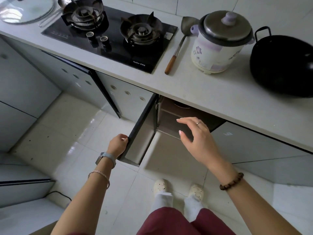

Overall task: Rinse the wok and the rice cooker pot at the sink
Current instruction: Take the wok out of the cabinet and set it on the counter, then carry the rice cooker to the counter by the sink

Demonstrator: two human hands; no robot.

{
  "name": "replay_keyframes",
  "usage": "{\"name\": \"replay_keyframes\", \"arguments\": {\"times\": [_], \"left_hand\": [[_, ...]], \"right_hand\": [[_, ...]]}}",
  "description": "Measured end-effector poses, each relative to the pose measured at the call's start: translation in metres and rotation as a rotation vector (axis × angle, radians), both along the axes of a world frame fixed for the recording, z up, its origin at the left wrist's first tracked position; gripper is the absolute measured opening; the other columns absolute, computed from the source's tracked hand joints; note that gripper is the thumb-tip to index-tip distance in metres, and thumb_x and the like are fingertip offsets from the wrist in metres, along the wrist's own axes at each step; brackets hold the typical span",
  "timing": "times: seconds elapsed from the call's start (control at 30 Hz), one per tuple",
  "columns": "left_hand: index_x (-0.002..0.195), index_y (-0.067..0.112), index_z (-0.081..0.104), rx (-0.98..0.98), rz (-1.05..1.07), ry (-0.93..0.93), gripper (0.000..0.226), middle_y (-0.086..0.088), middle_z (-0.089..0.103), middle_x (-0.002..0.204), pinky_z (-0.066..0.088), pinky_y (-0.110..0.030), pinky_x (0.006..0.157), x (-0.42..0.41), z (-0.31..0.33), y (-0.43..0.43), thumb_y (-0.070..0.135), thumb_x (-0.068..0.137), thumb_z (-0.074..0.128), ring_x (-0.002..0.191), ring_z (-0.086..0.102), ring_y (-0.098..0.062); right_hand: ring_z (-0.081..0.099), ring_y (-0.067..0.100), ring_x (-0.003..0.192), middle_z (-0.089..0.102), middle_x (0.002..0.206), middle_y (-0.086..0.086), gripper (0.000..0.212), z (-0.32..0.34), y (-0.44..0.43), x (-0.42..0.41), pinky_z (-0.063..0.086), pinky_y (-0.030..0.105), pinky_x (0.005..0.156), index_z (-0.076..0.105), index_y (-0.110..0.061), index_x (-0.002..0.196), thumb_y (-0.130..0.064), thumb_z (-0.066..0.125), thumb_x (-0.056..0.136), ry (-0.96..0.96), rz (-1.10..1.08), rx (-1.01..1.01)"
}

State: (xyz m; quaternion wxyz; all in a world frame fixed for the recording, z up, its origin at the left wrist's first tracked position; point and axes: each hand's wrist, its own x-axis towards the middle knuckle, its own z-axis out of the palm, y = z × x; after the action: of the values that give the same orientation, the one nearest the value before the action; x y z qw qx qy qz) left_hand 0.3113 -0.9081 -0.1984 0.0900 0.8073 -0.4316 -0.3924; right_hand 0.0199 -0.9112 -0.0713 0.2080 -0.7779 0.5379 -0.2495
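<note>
Head camera, looking down at the counter front. The left hand (118, 145) grips the outer edge of an open cabinet door (142, 121), fingers curled round its dark rim. The right hand (198, 139) hangs in front of the opening, fingers spread and relaxed, holding nothing.

Up on the countertop (203, 92), the black wok (281, 65) sits at the far right, with the flowered rice cooker (218, 48) just beside it. Its metal lid (225, 26) is on, so the inner pot is hidden. A wooden-handled wok spatula (177, 46) lies between the cooker and the gas hob (110, 36). No sink shows from this angle.

Rinsing looks not yet begun; the step in hand reads as business with the cabinet, whether fetching something or shutting it I cannot tell. The shelf inside is too dim to read.

To do it well, the left hand should hold the door wide and steady so the right arm has room past its edge, with fingers kept clear of the hinge side. Afterwards, the wok probably wants both hands for the carry.
</note>
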Motion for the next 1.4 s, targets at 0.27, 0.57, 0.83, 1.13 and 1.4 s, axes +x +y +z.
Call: {"name": "replay_keyframes", "arguments": {"times": [0.27, 0.57, 0.83, 1.13, 1.4], "left_hand": [[0.119, 0.011, 0.061, 0.071, 0.091, 0.142, 0.028, -0.013, 0.064, 0.116, 0.049, -0.039, 0.097, -0.039, -0.008, 0.007, 0.021, 0.096, 0.049, 0.109, 0.059, -0.031], [0.104, 0.001, 0.058, 0.154, 0.355, 0.806, 0.014, -0.011, 0.062, 0.089, 0.051, -0.040, 0.088, -0.172, -0.009, 0.006, 0.002, 0.098, 0.045, 0.083, 0.063, -0.026], [0.108, 0.008, 0.059, 0.164, 0.566, 1.289, 0.017, -0.012, 0.061, 0.121, 0.040, -0.051, 0.106, -0.282, -0.012, -0.045, 0.010, 0.100, 0.045, 0.120, 0.056, -0.027], [0.120, 0.000, 0.051, 0.027, 0.737, 1.283, 0.024, -0.018, 0.044, 0.135, 0.041, -0.053, 0.104, -0.351, -0.023, -0.103, 0.001, 0.100, 0.038, 0.134, 0.043, -0.028], [0.149, -0.001, 0.027, -0.015, 0.757, 1.175, 0.054, -0.021, 0.034, 0.151, 0.042, -0.049, 0.102, -0.363, -0.020, -0.130, -0.008, 0.095, 0.026, 0.137, 0.040, -0.031]], "right_hand": [[0.052, 0.010, 0.114, 0.058, 0.119, -0.008, 0.032, -0.006, 0.012, -0.033, 0.042, 0.032, 0.102, 0.060, -0.021, 0.121, -0.017, 0.060, 0.090, -0.028, -0.056, 0.018], [0.051, 0.013, 0.114, 0.057, 0.122, -0.008, 0.032, -0.006, 0.015, -0.115, 0.038, 0.020, 0.097, 0.059, -0.022, 0.123, -0.018, 0.059, 0.090, 0.002, -0.181, 0.058], [0.050, 0.014, 0.114, 0.060, 0.121, -0.001, 0.034, -0.011, 0.012, -0.204, 0.035, 0.028, 0.104, 0.059, -0.014, 0.123, -0.012, 0.061, 0.089, 0.038, -0.290, 0.025], [0.050, 0.014, 0.119, 0.057, 0.124, -0.004, 0.035, -0.021, 0.006, -0.286, 0.034, 0.026, 0.106, 0.055, -0.018, 0.127, -0.016, 0.058, 0.092, 0.040, -0.371, 0.098], [0.046, 0.012, 0.121, 0.055, 0.127, -0.006, 0.037, -0.026, -0.010, -0.308, 0.036, 0.027, 0.106, 0.053, -0.020, 0.129, -0.016, 0.056, 0.093, 0.021, -0.361, 0.140]]}}
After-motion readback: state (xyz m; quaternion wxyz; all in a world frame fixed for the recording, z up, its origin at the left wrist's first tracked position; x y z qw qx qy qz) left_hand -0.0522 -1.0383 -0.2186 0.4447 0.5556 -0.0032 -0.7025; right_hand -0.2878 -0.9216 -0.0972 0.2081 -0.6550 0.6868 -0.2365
